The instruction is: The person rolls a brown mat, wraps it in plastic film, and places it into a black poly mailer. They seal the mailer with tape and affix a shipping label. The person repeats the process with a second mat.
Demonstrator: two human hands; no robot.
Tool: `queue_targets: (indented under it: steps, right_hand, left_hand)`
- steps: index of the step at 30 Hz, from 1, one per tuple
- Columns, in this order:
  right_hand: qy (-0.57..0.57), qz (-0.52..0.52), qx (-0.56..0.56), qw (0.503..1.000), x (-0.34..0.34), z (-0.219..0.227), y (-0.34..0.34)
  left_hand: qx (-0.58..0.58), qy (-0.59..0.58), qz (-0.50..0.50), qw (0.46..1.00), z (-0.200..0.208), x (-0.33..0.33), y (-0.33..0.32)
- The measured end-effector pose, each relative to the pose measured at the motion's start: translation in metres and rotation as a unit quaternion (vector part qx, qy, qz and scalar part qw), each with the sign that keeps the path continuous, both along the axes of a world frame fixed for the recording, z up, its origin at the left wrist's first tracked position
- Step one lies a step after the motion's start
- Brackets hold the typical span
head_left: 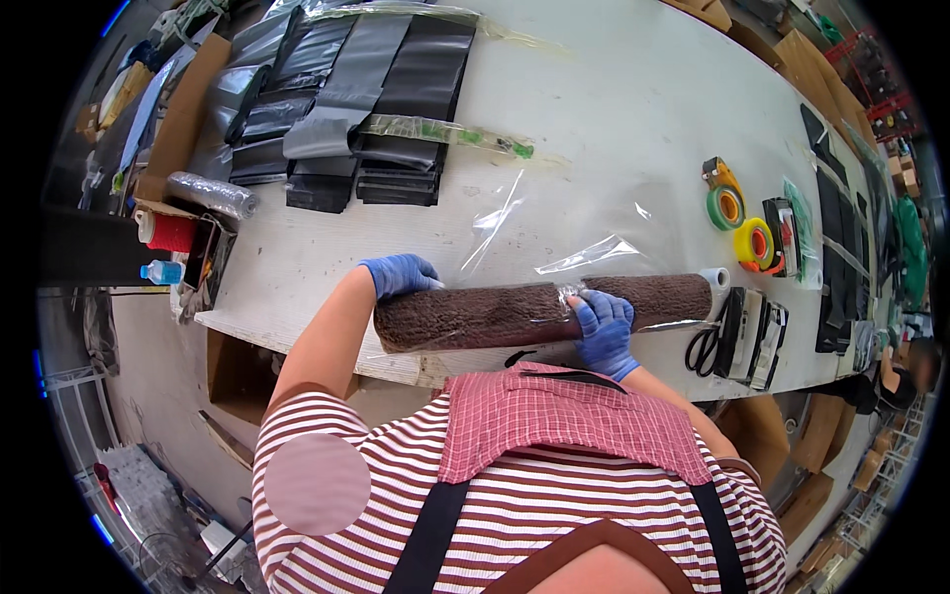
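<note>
Brown fleecy roll (475, 315) could loosen or turn under the hands

It lies lengthwise along the near edge of the white table (614, 89), with clear film (594, 251) spread behind it. The left hand (401, 275) has its fingers bent at the left end of the roll; whether they pinch anything, I cannot tell. The right hand (606, 327) lies on the roll, right of its middle, with fingers at a shiny, crumpled patch (567, 293); how firmly they press, I cannot tell.

In my judgement, the main danger is slack. If the right fingers lift too early, the crumpled patch could spring up and the roll could open a little. If the two hands pull unequally, one end could become looser than the other. Because the edge is near, a strong pull toward the body could bring the roll off the table. The black scissors (703, 351), near the right end, could also catch loose film.
</note>
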State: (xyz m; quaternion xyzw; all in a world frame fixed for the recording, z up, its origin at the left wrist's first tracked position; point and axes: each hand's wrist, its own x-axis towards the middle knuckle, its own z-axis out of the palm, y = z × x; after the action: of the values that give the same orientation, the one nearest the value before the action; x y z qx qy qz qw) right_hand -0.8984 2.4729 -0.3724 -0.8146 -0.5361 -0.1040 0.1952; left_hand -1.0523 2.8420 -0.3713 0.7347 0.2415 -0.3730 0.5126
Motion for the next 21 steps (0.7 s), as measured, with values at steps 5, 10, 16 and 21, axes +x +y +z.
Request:
queue_targets:
  steps: [5, 10, 16, 21]
  right_hand:
    - [0.006, -0.001, 0.015, 1.0, 0.0, 0.005, -0.003]
    - [0.013, 0.001, 0.006, 1.0, 0.004, 0.011, 0.0]
    - [0.027, 0.018, -0.01, 0.999, 0.012, 0.018, 0.005]
    - [0.036, 0.027, -0.023, 0.999, 0.013, 0.02, 0.005]
  left_hand:
    - [-0.098, -0.009, -0.005, 0.995, -0.011, -0.011, 0.001]
    - [-0.087, -0.02, 0.221, 0.971, -0.02, -0.037, 0.011]
    - [-0.225, -0.067, 0.391, 0.89, -0.023, -0.066, 0.005]
    - [-0.145, -0.09, 0.319, 0.932, -0.025, -0.074, 0.007]
